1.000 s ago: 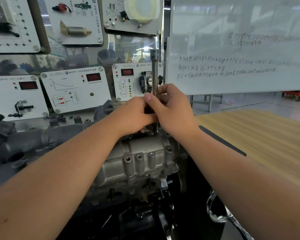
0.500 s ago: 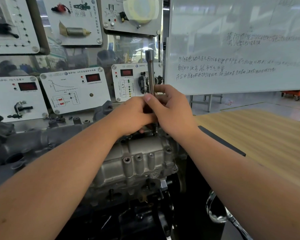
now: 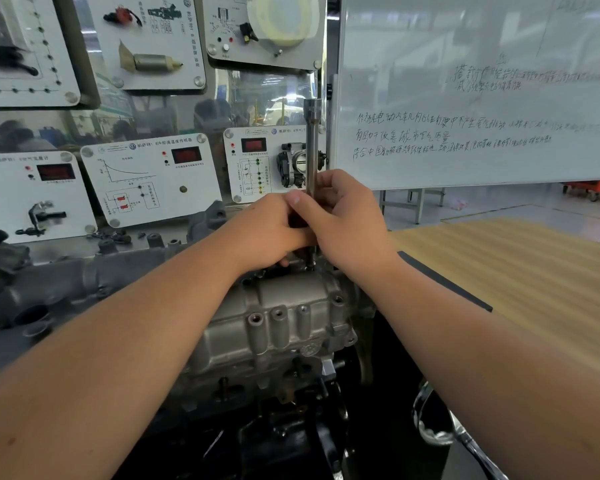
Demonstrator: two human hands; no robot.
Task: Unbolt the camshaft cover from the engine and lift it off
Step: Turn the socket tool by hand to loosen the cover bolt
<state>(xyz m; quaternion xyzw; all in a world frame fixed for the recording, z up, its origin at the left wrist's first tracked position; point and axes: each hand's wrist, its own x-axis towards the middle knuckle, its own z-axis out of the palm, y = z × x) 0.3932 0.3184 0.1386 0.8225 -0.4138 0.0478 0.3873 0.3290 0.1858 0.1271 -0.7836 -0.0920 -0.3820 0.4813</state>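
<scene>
1. The left hand (image 3: 271, 226) and right hand (image 3: 347, 220) met above the far edge of the cover (image 3: 284, 306), both curled round one upright tool (image 3: 311, 147).
2. The left hand's fingers wrapped the tool low on its shaft; the right hand's thumb lay across the left knuckles, and its fingers closed round the shaft from the other side.
3. The tool stood nearly vertical, its socket-like upper end well above the hands and its lower tip down at the cover's far edge, where the contact point was too shadowed to read.
4. The cover, a grey cast piece, sat on the engine (image 3: 257, 393) just below the hands, with several open bolt bosses (image 3: 257, 319) along its near face; whether anything sat inside them could not be told.
5. Behind the cover hung display panels (image 3: 149, 178) with red readouts.
6. Right of the cover stood a whiteboard (image 3: 482, 91) with handwriting, and below it a wooden counter (image 3: 534, 278) with a dark edge strip.
</scene>
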